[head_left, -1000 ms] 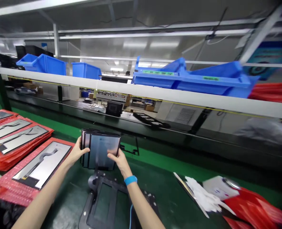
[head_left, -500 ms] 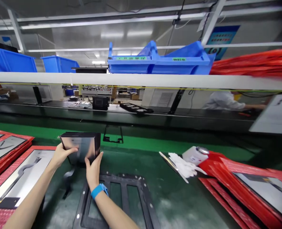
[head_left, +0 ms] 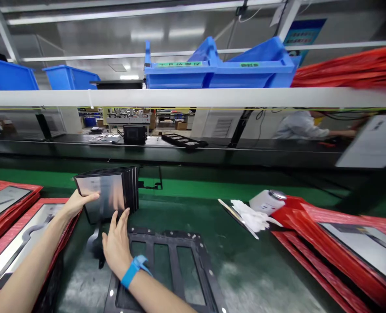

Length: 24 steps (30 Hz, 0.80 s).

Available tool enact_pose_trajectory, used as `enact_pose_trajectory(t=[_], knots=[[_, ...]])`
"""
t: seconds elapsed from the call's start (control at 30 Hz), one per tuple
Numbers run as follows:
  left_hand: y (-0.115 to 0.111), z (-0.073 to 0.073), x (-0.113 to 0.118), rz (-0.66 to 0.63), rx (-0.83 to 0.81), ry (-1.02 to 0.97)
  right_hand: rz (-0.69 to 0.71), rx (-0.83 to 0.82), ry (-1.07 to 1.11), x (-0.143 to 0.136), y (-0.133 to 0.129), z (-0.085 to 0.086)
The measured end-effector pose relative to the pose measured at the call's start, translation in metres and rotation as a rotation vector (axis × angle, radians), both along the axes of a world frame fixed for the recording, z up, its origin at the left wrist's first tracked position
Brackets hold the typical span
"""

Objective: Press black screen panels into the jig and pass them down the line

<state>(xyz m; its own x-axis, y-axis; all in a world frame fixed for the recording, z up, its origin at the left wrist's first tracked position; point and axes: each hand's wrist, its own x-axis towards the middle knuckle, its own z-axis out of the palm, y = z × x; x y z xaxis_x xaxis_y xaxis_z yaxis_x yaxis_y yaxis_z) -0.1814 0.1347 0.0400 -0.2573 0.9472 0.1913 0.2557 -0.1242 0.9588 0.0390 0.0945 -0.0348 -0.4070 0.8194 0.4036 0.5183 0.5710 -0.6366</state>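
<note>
Several thin black-edged display panels (head_left: 132, 189) stand upright, fanned slightly apart. The front display panel (head_left: 103, 191) has a shiny, mirror-like face and leans at the near side of the group. My left hand (head_left: 76, 203) grips its left edge, thumb across the face and fingers hidden behind. A dark ribbon cable (head_left: 95, 239) hangs below that panel onto the green bench mat. My right hand (head_left: 117, 245) is open, fingers stretched toward the panel's lower right; I cannot tell if they touch it. A blue wristband circles my right wrist. Below lies a black slotted frame (head_left: 173, 261).
Panels on red bubble-wrap sleeves (head_left: 54, 201) lie left; more red sleeves (head_left: 297, 217) lie right. A white bottle (head_left: 266, 202), crumpled white cloth (head_left: 250, 224) and thin tools sit right of centre. Blue bins (head_left: 176, 76) line the overhead shelf. A person (head_left: 299, 126) works beyond.
The panels have fanned apart, and the front one is tilted leftward. My right hand has let go of the stack's right side and moved lower, fingers opening. The view has shifted slightly.
</note>
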Motion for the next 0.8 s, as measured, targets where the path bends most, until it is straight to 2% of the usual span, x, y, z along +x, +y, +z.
enact_pose_trajectory(t=[0.07,0.17,0.23,0.3,0.43,0.63,0.8], knots=[[0.003,-0.003,-0.001,0.001,0.015,-0.005,0.050,0.101,-0.097,0.026,0.010,0.016],[0.007,-0.008,-0.002,0.004,0.041,-0.019,0.078,0.230,-0.086,0.061,0.043,0.043],[0.009,-0.010,-0.003,0.002,0.055,-0.031,0.066,0.295,-0.053,0.073,0.068,0.058],[0.010,-0.013,-0.005,-0.002,0.061,-0.043,0.068,0.369,-0.033,0.072,0.089,0.068],[0.011,-0.015,-0.006,-0.007,0.063,-0.057,0.103,0.505,-0.015,0.057,0.108,0.073],[0.012,-0.015,-0.005,-0.006,0.058,-0.071,0.141,0.634,-0.024,0.046,0.119,0.071],[0.012,-0.014,-0.004,0.007,0.056,-0.085,0.195,0.677,-0.079,0.046,0.123,0.068]])
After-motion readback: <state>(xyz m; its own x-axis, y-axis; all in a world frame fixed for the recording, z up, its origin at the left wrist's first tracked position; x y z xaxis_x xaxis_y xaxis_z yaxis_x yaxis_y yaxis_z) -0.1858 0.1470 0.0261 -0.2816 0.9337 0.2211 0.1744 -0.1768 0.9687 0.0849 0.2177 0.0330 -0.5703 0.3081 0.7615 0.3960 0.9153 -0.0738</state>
